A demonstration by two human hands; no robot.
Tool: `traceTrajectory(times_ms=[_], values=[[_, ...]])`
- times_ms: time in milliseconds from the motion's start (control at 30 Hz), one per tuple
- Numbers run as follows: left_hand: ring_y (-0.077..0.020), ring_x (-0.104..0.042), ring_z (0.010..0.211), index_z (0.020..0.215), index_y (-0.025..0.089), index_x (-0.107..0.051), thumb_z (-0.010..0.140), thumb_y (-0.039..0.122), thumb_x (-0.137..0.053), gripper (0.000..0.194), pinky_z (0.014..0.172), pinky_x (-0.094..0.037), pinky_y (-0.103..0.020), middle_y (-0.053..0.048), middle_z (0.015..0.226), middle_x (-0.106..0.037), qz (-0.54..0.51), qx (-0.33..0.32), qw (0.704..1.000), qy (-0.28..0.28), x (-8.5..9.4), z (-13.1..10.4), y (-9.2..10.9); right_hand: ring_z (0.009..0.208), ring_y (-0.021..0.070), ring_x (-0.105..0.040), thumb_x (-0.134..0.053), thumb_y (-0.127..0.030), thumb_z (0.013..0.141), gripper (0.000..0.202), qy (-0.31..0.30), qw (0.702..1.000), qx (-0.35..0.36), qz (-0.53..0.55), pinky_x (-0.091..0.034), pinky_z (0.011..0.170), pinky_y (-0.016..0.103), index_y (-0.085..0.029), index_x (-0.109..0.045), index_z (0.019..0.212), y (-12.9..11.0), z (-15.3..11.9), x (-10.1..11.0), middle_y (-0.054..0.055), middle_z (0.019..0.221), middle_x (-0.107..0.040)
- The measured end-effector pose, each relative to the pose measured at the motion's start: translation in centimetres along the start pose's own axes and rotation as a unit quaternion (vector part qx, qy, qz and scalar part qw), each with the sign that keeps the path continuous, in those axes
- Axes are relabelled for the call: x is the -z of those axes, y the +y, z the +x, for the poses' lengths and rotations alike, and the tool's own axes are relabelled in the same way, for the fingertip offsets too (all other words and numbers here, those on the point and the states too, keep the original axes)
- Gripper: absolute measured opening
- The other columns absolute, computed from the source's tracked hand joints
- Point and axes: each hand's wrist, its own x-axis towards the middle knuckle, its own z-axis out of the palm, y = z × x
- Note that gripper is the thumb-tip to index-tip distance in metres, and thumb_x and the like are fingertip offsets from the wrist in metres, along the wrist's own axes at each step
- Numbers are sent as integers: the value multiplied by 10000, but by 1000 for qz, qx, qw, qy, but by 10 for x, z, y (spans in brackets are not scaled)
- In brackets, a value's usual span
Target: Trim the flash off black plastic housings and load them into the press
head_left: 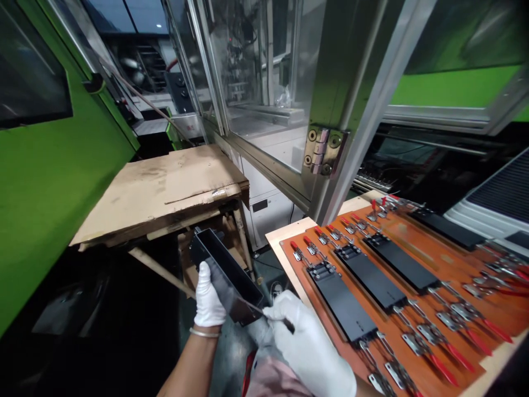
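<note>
My left hand [209,300], in a white glove, is wrapped around a long black open-topped rectangular box [231,270]. The box is tilted, its near end pointing down to the right. At that near end is my right hand [303,339], also white-gloved, its thumb and forefinger pinched together close to the rim. A thin sliver shows at those fingertips, too small to name. To the right, flat black panels [347,303] are held by red-handled toggle clamps [430,333] on an orange board [397,314].
A cardboard-covered table [177,176] stands ahead on the left, beside a green machine [37,160]. A metal-framed clear door with a hinge [325,150] rises ahead, close to the clamp board. Under the table is a cardboard box [188,275].
</note>
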Motion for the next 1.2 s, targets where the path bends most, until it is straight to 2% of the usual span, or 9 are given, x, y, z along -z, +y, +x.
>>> traceTrajectory(times_ms=[133,400,567,767,867,967,1133,1200], values=[[-153,-726,736,961,221,-734,915,484,-487,363,923,-516,-290,-1,769,-767,13,-6,998,-55,10,10,-2,752,148,-584,-462,-94,826,188,14,1000,-7,-3,-487,724,250,-210,-592,754,0,-1,3,13,785,-599],[-156,-730,785,1045,253,-720,904,518,-489,379,962,-489,-284,0,832,-776,9,-3,996,-90,18,19,-3,748,156,-593,-480,-110,824,186,27,999,-23,-17,-488,682,239,-226,-617,776,1,-3,3,13,774,-613],[-158,-728,750,981,236,-735,912,504,-482,375,914,-520,-293,-8,817,-775,10,-9,998,-61,18,18,-3,760,161,-592,-513,-135,829,143,19,999,-23,-34,-491,701,241,-228,-604,772,1,-6,2,12,771,-610],[-162,-728,758,999,241,-737,925,476,-472,362,936,-513,-304,-4,790,-771,14,-11,999,-44,9,10,-4,748,161,-588,-479,-120,842,181,28,999,3,-38,-493,724,252,-226,-617,790,2,-4,3,19,780,-604],[-138,-726,718,995,249,-740,971,434,-370,415,928,-515,-281,2,771,-771,4,-28,1000,5,0,5,-5,747,172,-599,-498,-139,841,162,28,998,-21,-49,-502,704,256,-242,-616,797,2,-6,3,16,769,-608],[-123,-724,713,1019,258,-734,982,389,-345,413,915,-515,-247,13,766,-771,2,-39,998,46,-5,1,-6,760,182,-607,-502,-135,829,166,33,998,-24,-54,-508,713,264,-249,-621,806,2,-7,3,18,773,-618],[-117,-723,719,999,257,-728,976,373,-366,381,893,-523,-235,21,789,-772,28,-83,996,28,-1,0,-7,771,183,-604,-498,-130,837,178,44,995,-47,-71,-496,690,259,-249,-631,822,4,-8,2,25,799,-628],[-112,-722,710,948,247,-732,976,366,-365,387,878,-529,-229,23,778,-770,32,-97,994,40,-2,0,-8,754,176,-596,-495,-137,849,170,41,996,-46,-72,-491,694,258,-243,-625,819,6,-9,2,26,784,-616]])
